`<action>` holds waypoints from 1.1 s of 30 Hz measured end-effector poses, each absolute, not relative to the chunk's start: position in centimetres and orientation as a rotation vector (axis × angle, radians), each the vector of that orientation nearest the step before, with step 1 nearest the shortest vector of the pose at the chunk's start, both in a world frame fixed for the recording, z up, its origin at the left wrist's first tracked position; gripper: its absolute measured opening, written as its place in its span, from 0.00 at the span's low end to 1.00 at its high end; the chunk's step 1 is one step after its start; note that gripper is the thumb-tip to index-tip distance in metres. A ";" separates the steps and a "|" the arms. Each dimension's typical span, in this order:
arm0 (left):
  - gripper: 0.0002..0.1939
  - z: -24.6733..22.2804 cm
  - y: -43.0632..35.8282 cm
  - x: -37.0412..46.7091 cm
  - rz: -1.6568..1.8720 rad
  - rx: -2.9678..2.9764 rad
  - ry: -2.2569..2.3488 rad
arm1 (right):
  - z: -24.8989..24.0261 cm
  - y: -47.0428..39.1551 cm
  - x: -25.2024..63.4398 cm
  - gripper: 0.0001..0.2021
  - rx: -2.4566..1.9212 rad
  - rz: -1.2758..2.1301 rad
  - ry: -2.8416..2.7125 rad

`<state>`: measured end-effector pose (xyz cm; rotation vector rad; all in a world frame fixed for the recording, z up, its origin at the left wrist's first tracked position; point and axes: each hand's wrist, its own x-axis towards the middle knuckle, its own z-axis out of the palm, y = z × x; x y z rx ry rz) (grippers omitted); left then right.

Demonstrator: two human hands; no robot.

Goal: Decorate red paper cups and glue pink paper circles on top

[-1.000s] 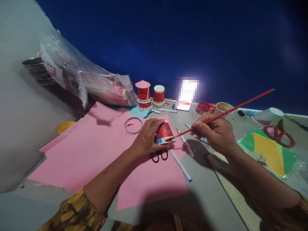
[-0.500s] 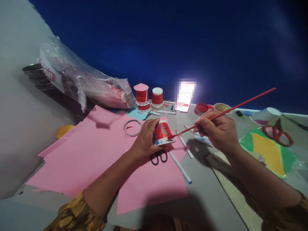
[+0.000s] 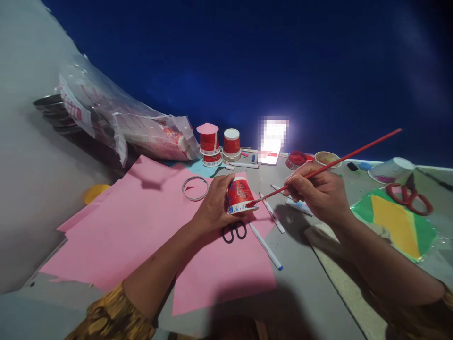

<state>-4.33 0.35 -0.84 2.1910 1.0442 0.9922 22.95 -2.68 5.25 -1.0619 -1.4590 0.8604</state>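
Observation:
A red and white paper cup (image 3: pixel 241 191) with blue marks is gripped in my left hand (image 3: pixel 213 204), its rim facing down and tilted a little. My right hand (image 3: pixel 320 193) pinches a long red paintbrush (image 3: pixel 339 161) partway along the handle. The brush's red tip rests on the cup's side, close to the white band at the rim. Just below the cup lie the black handles of a pair of scissors (image 3: pixel 234 232) on pink paper (image 3: pixel 141 226). Markers (image 3: pixel 265 246) lie to the right of the cup.
Red cups stand at the back, one pair stacked under a pink paper cone (image 3: pixel 207 128). Beside them are a lit phone (image 3: pixel 272 141) and a red paint pot (image 3: pixel 296 159). Red-handled scissors (image 3: pixel 410 200) lie on coloured paper at right. A plastic bag (image 3: pixel 141 127) leans left; a tape ring (image 3: pixel 195 188) sits nearby.
The brush and my right hand have shifted very slightly to the left, the tip staying at the cup. My left hand and the cup look nearly the same.

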 end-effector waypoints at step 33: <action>0.43 1.0 -1.3 -2.9 1.076 1.762 1.135 | 4.9 -2.4 23.1 0.16 -0.996 0.832 -1.336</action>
